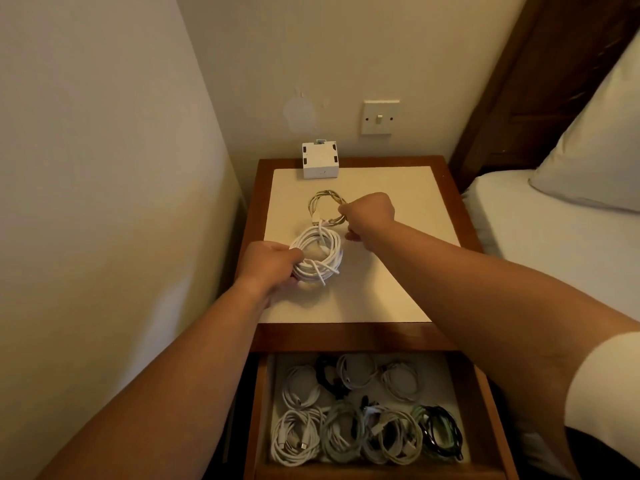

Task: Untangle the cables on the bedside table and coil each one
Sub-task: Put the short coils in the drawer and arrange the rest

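Two coiled cables lie on the pale top of the bedside table (pixel 391 188), one behind the other. The nearer one, a thick white cable (pixel 320 252), is wound into a fat ring with a few loose strands crossing it. The left hand (pixel 273 265) grips its left edge, with the fingers curled round the bundled loops. Just behind it sits a smaller beige cable (pixel 320 202), also in a ring, and its near edge touches or overlaps the white ring where a white strand runs up to it. The right hand (pixel 369 213) is closed on the right side of this beige ring, knuckles up, fingers curled onto the strands. A white box (pixel 320 162) stands at the back edge of the table against the wall, below and left of a light switch (pixel 380 117). The drawer (pixel 483 393) under the tabletop is pulled open and holds many coiled cables (pixel 298 436), mostly white, with some dark ones. The bed (pixel 540 230) and a pillow (pixel 602 150) are to the right.
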